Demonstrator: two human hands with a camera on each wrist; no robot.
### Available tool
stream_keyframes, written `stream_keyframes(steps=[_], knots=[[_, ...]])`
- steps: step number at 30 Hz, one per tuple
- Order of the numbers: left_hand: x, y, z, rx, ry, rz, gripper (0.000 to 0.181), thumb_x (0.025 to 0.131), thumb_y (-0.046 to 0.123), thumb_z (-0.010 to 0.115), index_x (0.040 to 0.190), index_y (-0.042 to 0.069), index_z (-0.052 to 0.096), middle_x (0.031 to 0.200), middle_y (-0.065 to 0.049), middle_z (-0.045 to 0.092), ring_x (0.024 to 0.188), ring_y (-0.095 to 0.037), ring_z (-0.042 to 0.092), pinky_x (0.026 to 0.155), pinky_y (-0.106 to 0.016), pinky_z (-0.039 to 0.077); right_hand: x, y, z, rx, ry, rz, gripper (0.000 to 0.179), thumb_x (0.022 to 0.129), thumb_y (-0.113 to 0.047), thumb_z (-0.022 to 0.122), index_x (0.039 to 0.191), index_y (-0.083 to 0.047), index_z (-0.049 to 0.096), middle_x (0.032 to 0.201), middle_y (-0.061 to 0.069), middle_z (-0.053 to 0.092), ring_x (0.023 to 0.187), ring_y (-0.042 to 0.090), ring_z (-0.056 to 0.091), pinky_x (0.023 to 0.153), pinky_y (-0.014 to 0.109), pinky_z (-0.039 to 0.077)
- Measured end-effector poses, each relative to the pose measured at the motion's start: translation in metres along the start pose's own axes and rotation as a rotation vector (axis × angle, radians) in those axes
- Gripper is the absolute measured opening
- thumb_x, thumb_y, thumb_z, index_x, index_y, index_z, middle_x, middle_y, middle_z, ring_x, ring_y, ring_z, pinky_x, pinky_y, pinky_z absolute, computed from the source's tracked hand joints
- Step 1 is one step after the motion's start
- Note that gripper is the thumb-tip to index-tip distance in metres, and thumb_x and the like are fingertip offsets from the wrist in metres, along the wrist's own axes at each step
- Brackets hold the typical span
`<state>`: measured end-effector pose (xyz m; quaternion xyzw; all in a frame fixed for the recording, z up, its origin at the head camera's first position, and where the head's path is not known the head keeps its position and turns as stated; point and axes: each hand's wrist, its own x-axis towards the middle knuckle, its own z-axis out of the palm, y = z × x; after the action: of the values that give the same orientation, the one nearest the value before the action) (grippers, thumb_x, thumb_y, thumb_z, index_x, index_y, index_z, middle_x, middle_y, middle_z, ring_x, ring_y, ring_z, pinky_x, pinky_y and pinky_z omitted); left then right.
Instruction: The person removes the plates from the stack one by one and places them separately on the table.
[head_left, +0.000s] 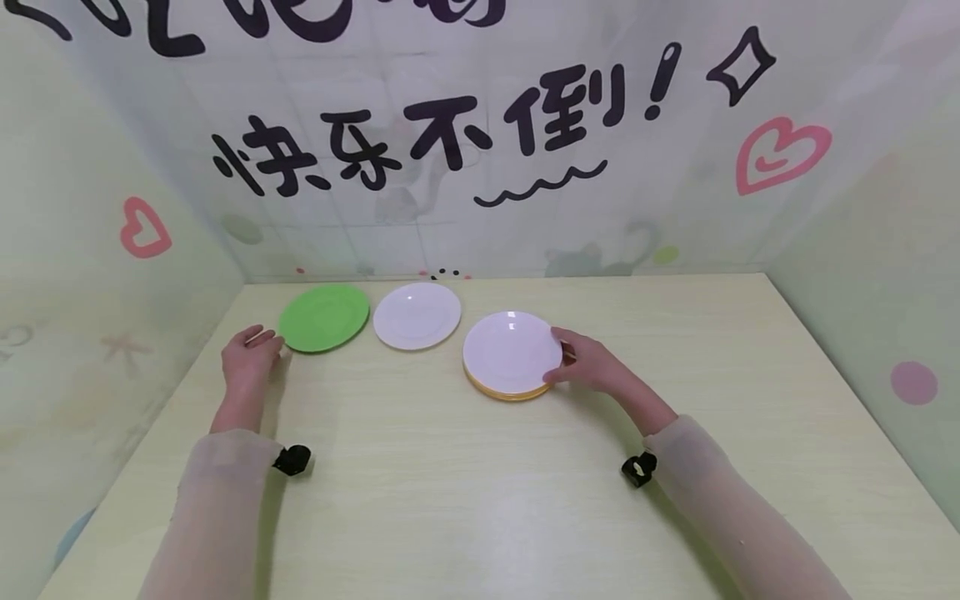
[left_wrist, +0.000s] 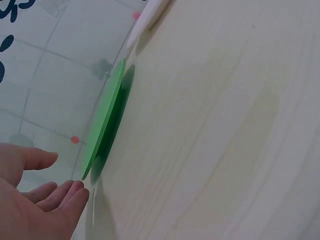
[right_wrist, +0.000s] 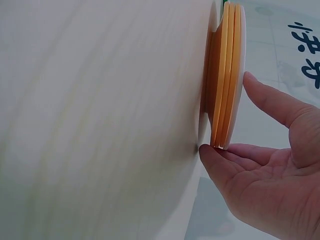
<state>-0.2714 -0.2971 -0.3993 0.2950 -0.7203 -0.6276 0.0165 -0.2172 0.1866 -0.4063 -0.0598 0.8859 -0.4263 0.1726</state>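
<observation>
A round white plate (head_left: 512, 352) tops a stack whose orange plates (right_wrist: 227, 80) show edge-on in the right wrist view. At the stack's right rim, my right hand (head_left: 588, 360) grips it, thumb at the white plate's edge and fingers by the orange rims. The stack appears to be on the table. A green plate (head_left: 324, 317) lies at the back left. My left hand (head_left: 252, 358) is just beside its left edge, fingers loosely bent and thumb apart, holding nothing; whether a fingertip touches the rim I cannot tell.
Another white plate (head_left: 417, 316) lies between the green plate and the stack. The pale wooden table (head_left: 420, 492) meets a printed back wall (head_left: 480, 242) just behind the plates. Side walls rise on the left and right. Each sleeved wrist carries a small black device (head_left: 292, 459).
</observation>
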Motion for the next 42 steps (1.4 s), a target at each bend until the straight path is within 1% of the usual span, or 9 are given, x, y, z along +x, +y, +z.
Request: stream_keyframes(steps=[4,6,9,11,12,14,24,33,42], knots=[[-0.004,0.003,0.004,-0.028,-0.016,0.007,0.068,0.097,0.01,0.059,0.157,0.014,0.028,0.16,-0.006,0.038,0.092,0.004,0.054,0.084,-0.006,0.052,0.0,0.002,0.0,-0.006,0.004,0.002,0.087,0.09,-0.018,0.075,0.155,0.005,0.022,0.162,0.024,0.024,0.149,0.04,0.029,0.123,0.049,0.031],[-0.006,0.004,0.006,-0.022,-0.029,0.016,0.068,0.097,0.01,0.059,0.157,0.014,0.028,0.161,-0.006,0.037,0.095,0.003,0.055,0.092,-0.009,0.052,0.0,0.002,0.0,-0.007,0.004,0.001,0.087,0.09,-0.018,0.075,0.155,0.006,0.022,0.162,0.025,0.024,0.149,0.04,0.029,0.123,0.05,0.031],[-0.007,0.005,0.011,0.017,-0.057,0.041,0.068,0.099,0.014,0.059,0.158,0.014,0.025,0.162,-0.007,0.034,0.115,-0.008,0.057,0.109,-0.018,0.046,0.0,0.003,0.0,-0.011,0.005,0.0,0.087,0.09,-0.018,0.075,0.155,0.006,0.022,0.162,0.025,0.024,0.149,0.04,0.029,0.123,0.05,0.031],[-0.007,0.005,0.014,0.056,-0.078,0.063,0.068,0.099,0.017,0.058,0.158,0.014,0.023,0.163,-0.007,0.032,0.133,-0.015,0.05,0.117,-0.024,0.04,0.0,0.002,0.0,-0.013,0.005,0.001,0.087,0.09,-0.018,0.075,0.155,0.006,0.022,0.162,0.025,0.024,0.149,0.04,0.029,0.123,0.05,0.031],[-0.007,0.005,0.017,0.07,-0.087,0.071,0.068,0.1,0.018,0.057,0.159,0.014,0.023,0.163,-0.007,0.032,0.14,-0.016,0.044,0.118,-0.024,0.04,0.0,0.002,0.0,-0.016,0.006,0.003,0.087,0.09,-0.018,0.075,0.155,0.006,0.022,0.162,0.025,0.024,0.149,0.04,0.029,0.123,0.05,0.031],[-0.009,0.005,0.022,0.089,-0.101,0.088,0.068,0.1,0.018,0.057,0.158,0.014,0.023,0.163,-0.007,0.032,0.144,-0.019,0.041,0.118,-0.025,0.039,-0.001,0.002,0.0,-0.015,0.006,0.006,0.087,0.09,-0.018,0.075,0.155,0.005,0.022,0.162,0.025,0.024,0.149,0.04,0.029,0.123,0.05,0.031],[-0.025,0.008,0.045,0.098,-0.167,0.158,0.064,0.101,0.016,0.055,0.157,0.013,0.025,0.163,-0.005,0.033,0.147,-0.022,0.038,0.119,-0.028,0.039,-0.001,0.001,0.0,-0.015,0.003,0.01,0.087,0.09,-0.018,0.074,0.155,0.006,0.022,0.162,0.025,0.023,0.149,0.04,0.028,0.123,0.05,0.031],[-0.038,0.011,0.064,0.101,-0.221,0.22,0.063,0.1,0.014,0.056,0.156,0.01,0.028,0.16,-0.007,0.038,0.144,-0.023,0.042,0.116,-0.027,0.042,-0.001,0.0,0.001,-0.019,0.004,0.011,0.087,0.09,-0.019,0.074,0.155,0.005,0.021,0.163,0.024,0.022,0.15,0.04,0.027,0.123,0.05,0.03],[-0.054,0.015,0.086,0.078,-0.295,0.237,0.062,0.099,0.008,0.056,0.155,0.006,0.03,0.159,-0.011,0.039,0.144,-0.025,0.043,0.116,-0.028,0.043,-0.001,0.0,0.001,-0.017,0.003,0.003,0.087,0.09,-0.018,0.074,0.155,0.005,0.021,0.163,0.024,0.022,0.149,0.04,0.027,0.123,0.05,0.03]])
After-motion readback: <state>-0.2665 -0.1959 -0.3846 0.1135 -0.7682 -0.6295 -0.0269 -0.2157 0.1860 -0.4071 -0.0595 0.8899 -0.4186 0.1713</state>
